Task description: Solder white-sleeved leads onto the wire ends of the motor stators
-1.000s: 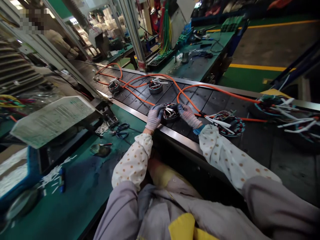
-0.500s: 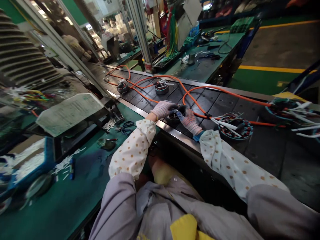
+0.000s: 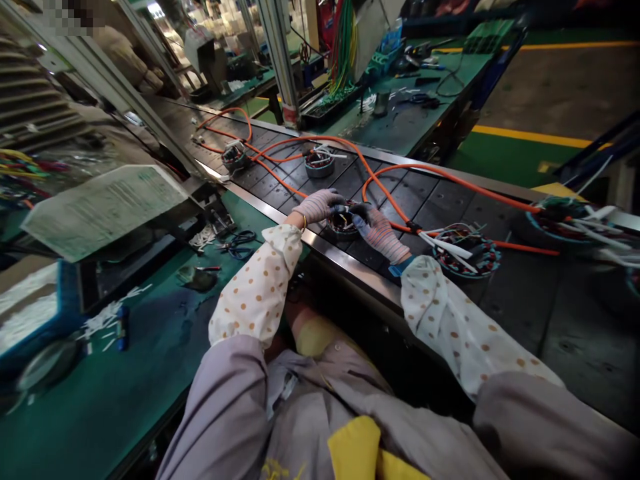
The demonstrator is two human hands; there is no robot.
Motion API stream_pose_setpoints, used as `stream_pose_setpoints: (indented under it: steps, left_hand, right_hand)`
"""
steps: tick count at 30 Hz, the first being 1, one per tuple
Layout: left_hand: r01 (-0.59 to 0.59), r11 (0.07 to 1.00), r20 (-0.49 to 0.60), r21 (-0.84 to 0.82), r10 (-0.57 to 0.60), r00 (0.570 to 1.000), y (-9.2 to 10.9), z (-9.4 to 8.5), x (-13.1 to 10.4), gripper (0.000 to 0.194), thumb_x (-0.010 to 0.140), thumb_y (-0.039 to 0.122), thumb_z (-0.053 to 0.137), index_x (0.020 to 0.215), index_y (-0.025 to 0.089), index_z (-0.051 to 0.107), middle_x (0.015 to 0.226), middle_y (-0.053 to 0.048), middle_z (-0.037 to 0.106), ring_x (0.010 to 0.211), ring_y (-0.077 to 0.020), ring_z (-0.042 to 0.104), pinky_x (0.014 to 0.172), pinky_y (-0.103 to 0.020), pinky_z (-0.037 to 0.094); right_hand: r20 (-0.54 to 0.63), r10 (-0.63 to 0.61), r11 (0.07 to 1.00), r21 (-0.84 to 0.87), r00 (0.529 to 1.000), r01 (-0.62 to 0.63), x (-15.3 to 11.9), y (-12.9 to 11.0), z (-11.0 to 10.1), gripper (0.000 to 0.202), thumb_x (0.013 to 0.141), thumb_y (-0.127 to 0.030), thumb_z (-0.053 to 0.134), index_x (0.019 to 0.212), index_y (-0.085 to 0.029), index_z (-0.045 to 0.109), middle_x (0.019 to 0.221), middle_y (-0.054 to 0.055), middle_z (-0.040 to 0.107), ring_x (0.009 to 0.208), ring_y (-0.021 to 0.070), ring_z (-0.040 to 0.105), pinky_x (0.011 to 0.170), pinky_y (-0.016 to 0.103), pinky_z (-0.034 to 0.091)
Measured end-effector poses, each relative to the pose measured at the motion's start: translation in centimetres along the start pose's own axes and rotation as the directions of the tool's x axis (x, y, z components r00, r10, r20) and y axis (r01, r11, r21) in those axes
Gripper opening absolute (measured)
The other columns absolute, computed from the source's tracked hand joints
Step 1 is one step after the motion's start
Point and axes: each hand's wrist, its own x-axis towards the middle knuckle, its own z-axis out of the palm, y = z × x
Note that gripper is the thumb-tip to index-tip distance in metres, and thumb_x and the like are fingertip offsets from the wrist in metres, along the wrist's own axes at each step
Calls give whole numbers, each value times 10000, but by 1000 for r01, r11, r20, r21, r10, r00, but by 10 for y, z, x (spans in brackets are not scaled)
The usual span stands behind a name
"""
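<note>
Both of my hands wear striped gloves with dark fingertips, above a dark slatted conveyor (image 3: 430,207). My left hand (image 3: 323,205) is closed at the left rim of a round wound part (image 3: 343,225), its fingertips pinched on something too small to name. From the right side, my right hand (image 3: 375,230) reaches over the same part with its fingers bent together; what they hold is hidden. A few thin wires show inside the ring between my hands. Just right of my right wrist sits a larger wound ring (image 3: 467,252) with white sleeves.
Orange cables (image 3: 345,141) loop across the conveyor among other wound rings (image 3: 319,162). On the green bench (image 3: 150,373) at left are scissors (image 3: 237,245), white tube pieces and a blue bin (image 3: 65,300). A metal post (image 3: 280,60) stands beyond the conveyor.
The view has shifted, so the bench items sit farther left. My hands have drawn slightly apart, showing more of the ring and its wires between them.
</note>
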Motion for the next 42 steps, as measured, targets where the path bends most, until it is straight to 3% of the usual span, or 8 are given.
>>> stream_pose_setpoints:
  steps: [5, 9, 15, 19, 24, 29, 34, 42]
  left_hand:
    - [10, 998, -46, -56, -13, 999, 1, 11, -6, 273, 1042, 283, 651, 1206, 176, 841, 1127, -102, 793, 1072, -271, 725, 1008, -350, 561]
    - [14, 998, -78, -67, -20, 997, 3, 17, -10, 317, 1063, 313, 638, 1281, 184, 830, 1178, -111, 788, 1092, -282, 719, 1012, -363, 555]
    - [36, 996, -103, -77, -44, 994, 10, 24, -17, 382, 1099, 365, 596, 1322, 151, 820, 1199, -140, 790, 1100, -299, 722, 1030, -379, 555]
    - [44, 997, -136, -56, -52, 989, 20, 26, -23, 354, 1083, 338, 621, 1316, 167, 824, 1232, -141, 789, 1147, -315, 719, 1064, -399, 557]
    - [70, 993, -166, -92, -84, 983, 29, 32, -28, 348, 1109, 387, 606, 1289, 186, 826, 1200, -119, 796, 1122, -297, 726, 1055, -394, 569]
    - [79, 988, -175, -130, -102, 979, 30, 38, -26, 318, 1105, 351, 597, 1267, 197, 823, 1188, -105, 809, 1135, -290, 730, 1055, -384, 574]
    - [49, 992, -178, -118, -70, 982, 33, 36, -27, 317, 1092, 345, 612, 1269, 194, 826, 1202, -107, 819, 1125, -291, 740, 1044, -387, 570]
    - [101, 993, -103, -54, -106, 989, 45, 30, -26, 335, 1051, 352, 671, 1321, 242, 836, 1192, -77, 843, 1115, -292, 744, 1026, -390, 547]
  right_hand:
    - [71, 34, 996, 85, 997, -40, -4, 0, -12, 856, 898, -975, 526, 1192, -213, 785, 1259, 156, 793, 1219, 329, 727, 1180, 542, 559]
    - [66, 117, 982, 138, 991, -126, -3, -4, -14, 770, 869, -919, 658, 1162, -218, 785, 1211, 133, 809, 1158, 309, 745, 1145, 523, 585]
    - [59, 269, 924, 265, 961, -275, 1, -20, -10, 773, 727, -870, 822, 1059, -174, 771, 1050, 134, 812, 1001, 294, 757, 1004, 480, 649]
    - [14, 313, 917, 258, 950, -305, 5, -22, -7, 712, 726, -865, 817, 944, -191, 746, 886, 90, 780, 860, 254, 718, 895, 444, 665]
    - [-48, 337, 922, 216, 940, -320, 12, -14, -4, 725, 712, -901, 793, 853, -197, 685, 879, 101, 760, 910, 274, 723, 939, 467, 659]
    - [45, 312, 930, 189, 949, -315, 4, -10, -17, 744, 779, -910, 729, 946, -185, 740, 937, 108, 780, 935, 273, 739, 940, 455, 661]
    - [130, 309, 940, 107, 942, -323, -3, -8, -34, 597, 862, -775, 746, 956, -187, 800, 931, 97, 792, 898, 278, 734, 955, 494, 653]
    - [159, 349, 919, 136, 923, -371, -4, -10, -33, 538, 898, -688, 741, 1018, -168, 810, 973, 99, 818, 909, 263, 757, 914, 438, 680]
